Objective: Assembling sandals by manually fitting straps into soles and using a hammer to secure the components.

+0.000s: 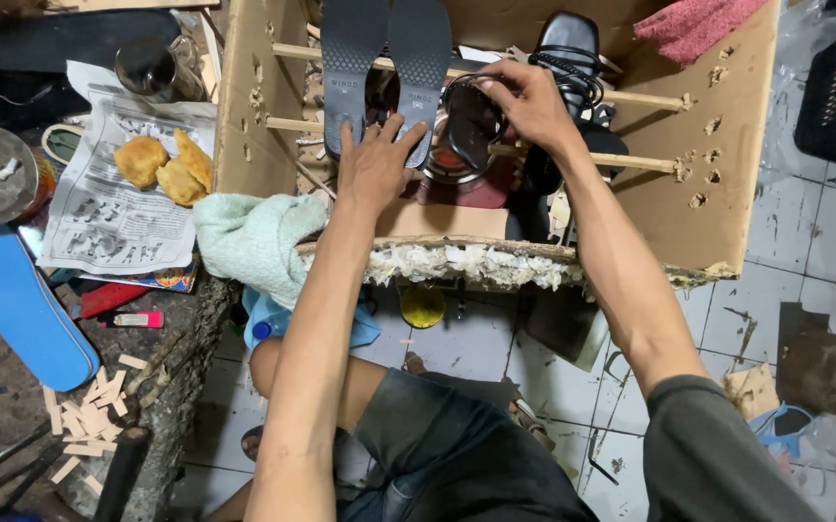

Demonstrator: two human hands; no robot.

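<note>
Both arms reach into the brown cardboard box (pixel 727 145): left hand (pixel 372 159) lies flat, fingers spread, on two long dark shoe soles (pixel 384 58) pointing away, while right hand (pixel 524 101) pinches a black strappy shoe upper (pixel 471 121) just beside them.

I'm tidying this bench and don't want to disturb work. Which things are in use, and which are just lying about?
In use:
left hand on dark soles
right hand holding black sandal
cardboard box

Lying about:
fried snacks on newspaper
green towel
blue insole

Fried snacks (pixel 165 166) on newspaper (pixel 109 217), blue insole (pixel 17 304), pale green towel (pixel 254 237), wood scraps (pixel 85 411)
</note>
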